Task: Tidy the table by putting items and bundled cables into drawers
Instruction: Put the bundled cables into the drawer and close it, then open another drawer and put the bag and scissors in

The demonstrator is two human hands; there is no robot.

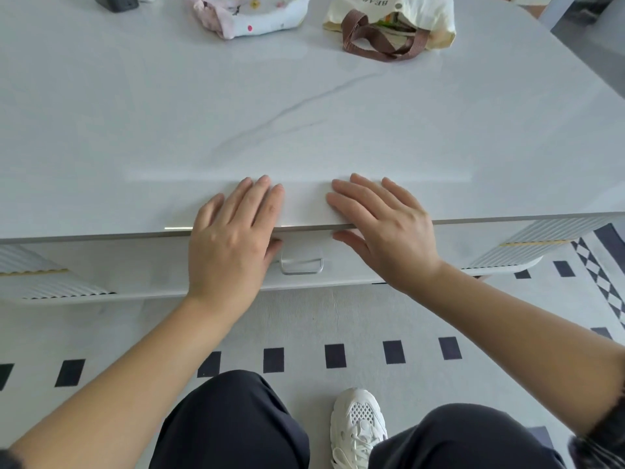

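1. Well, nearest to me on the feed are the person's dark-trousered knees and one white shoe point(358, 428) on a pale rug point(304, 319) with dark squares.
2. Next come the hands. The left hand point(233, 238) and right hand point(389, 231) both lie flat on the near edge of the table point(304, 130), fingers straight on top and thumbs tucked below the edge. Neither holds anything.
3. Between the thumbs sits a clear handle point(301, 264) on the drawer point(152, 265). The drawer looks pushed in flush, so I cannot see what it holds (if anything).
4. The middle of the tabletop shows only its grey veining.
5. At the far side, well apart from the hands, sit a floral cloth bundle point(250, 11), a cream tote bag point(399, 18) with brown straps, and a dark object point(116, 1) cut off by the frame.
6. The bag gapes open with something printed in green and orange inside; I cannot tell what it is. No cables are in view.
7. My read is that the tidying is either well along or paused at a closed drawer. What is left, as far as I can judge, is those far items, if they count.
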